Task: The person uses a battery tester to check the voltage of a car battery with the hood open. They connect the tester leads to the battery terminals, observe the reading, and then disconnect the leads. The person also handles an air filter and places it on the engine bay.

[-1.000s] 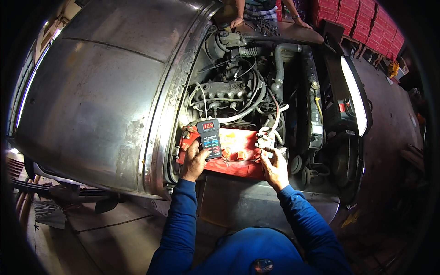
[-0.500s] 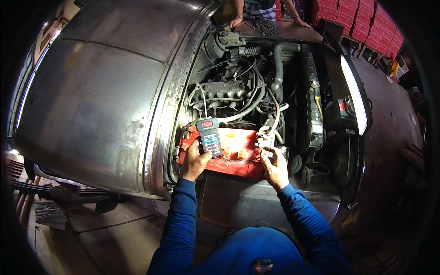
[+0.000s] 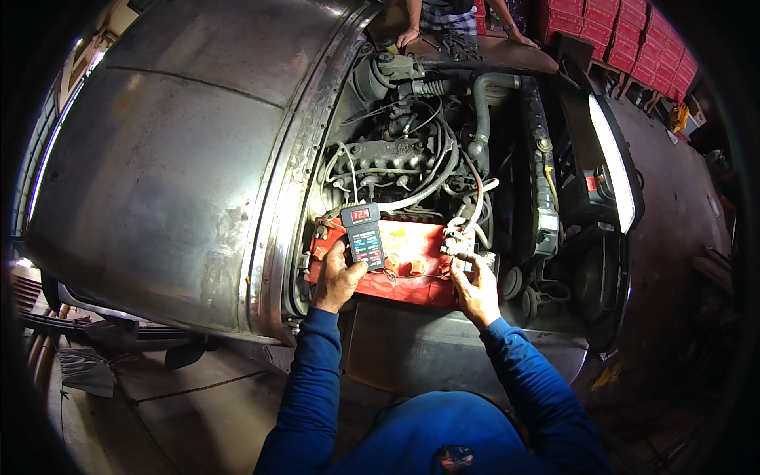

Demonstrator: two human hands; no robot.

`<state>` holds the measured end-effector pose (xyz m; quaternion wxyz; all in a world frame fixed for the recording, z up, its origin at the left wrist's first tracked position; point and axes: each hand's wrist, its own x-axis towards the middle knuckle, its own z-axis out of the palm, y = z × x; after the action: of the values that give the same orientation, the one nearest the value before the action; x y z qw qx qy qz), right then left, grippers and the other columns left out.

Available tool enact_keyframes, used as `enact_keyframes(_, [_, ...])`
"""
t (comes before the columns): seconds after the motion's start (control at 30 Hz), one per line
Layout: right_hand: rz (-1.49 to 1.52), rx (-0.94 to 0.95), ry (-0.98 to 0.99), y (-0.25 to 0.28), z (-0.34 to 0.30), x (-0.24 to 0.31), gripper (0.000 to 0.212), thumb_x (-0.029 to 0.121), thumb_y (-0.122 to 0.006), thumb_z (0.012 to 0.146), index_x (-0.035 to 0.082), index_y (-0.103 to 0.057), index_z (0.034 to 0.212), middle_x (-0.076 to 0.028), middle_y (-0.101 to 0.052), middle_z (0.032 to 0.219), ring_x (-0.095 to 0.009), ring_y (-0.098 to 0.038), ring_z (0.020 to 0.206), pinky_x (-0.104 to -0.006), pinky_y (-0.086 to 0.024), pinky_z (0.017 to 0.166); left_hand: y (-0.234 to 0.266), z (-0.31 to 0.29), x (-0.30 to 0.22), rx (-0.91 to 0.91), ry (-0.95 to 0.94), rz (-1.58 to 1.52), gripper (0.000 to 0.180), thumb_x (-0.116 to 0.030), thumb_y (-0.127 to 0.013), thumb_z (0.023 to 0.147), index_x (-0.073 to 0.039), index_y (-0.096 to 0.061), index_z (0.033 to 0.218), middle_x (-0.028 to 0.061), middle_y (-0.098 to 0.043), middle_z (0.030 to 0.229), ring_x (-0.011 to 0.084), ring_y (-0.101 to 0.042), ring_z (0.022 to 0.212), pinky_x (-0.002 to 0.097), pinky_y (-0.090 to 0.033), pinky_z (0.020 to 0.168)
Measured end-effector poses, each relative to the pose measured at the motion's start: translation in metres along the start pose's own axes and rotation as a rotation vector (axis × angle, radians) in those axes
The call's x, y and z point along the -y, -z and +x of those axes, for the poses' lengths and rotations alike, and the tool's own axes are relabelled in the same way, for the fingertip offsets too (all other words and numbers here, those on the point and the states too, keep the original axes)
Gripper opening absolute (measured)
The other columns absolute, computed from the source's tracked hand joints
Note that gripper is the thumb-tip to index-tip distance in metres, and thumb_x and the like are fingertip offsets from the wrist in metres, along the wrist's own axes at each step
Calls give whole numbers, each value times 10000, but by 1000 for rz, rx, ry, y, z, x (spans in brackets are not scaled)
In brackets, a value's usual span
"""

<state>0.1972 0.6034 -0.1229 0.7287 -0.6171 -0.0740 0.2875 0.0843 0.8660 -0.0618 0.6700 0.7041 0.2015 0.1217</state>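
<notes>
A small black battery tester (image 3: 366, 247) with a lit red display is gripped in my left hand (image 3: 336, 283), thumb against its lower end. It is held over the red car battery (image 3: 419, 294), near the battery's left end. My right hand (image 3: 479, 296) is closed in a pinch at the battery's right end, beside the cable clamp (image 3: 455, 241). What its fingertips hold is too small to make out. A thin dark wire (image 3: 427, 275) crosses the battery top between the two hands.
Behind the battery lies the engine (image 3: 392, 158) with hoses and cables. A radiator (image 3: 537, 158) stands to its right, near a bright light strip (image 3: 611, 162). Across the bay, another person's hands (image 3: 408, 37) rest on the fender beside several tools (image 3: 461, 47). Red boxes (image 3: 617, 39) are stacked behind.
The tester has shifted very slightly to the right, and its last displayed digit looks different or blurred. My right hand stays at the clamp.
</notes>
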Motion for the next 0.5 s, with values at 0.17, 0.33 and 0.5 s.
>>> enact_keyframes(0.17, [-141,-68,-96,-3,-1,14,347,230,-687,993,-30,-606,1209,-69,-668,742,-109,-591,619,-281,-462,565,-1,0,-1,-23,-32,-17,402,-10,-569,829,29,-578,1230,76,-670,1127,148,-641,1020,318,-512,950])
enact_keyframes(0.33, [-614,-91,20,-2,6,28,486,434,-711,932,-52,-712,922,-224,-721,843,-306,-711,800,-401,-536,766,-2,-1,0,-56,-38,-19,395,-11,-582,830,26,-587,1223,78,-678,1112,150,-650,1002,316,-519,940])
enact_keyframes(0.5, [-750,-52,28,0,20,28,420,380,-698,940,-38,-729,975,-209,-740,850,-331,-730,808,-416,-551,762,-1,-1,6,-53,-2,-75,336,-26,-588,835,26,-624,1165,78,-695,1061,150,-667,962,314,-532,915])
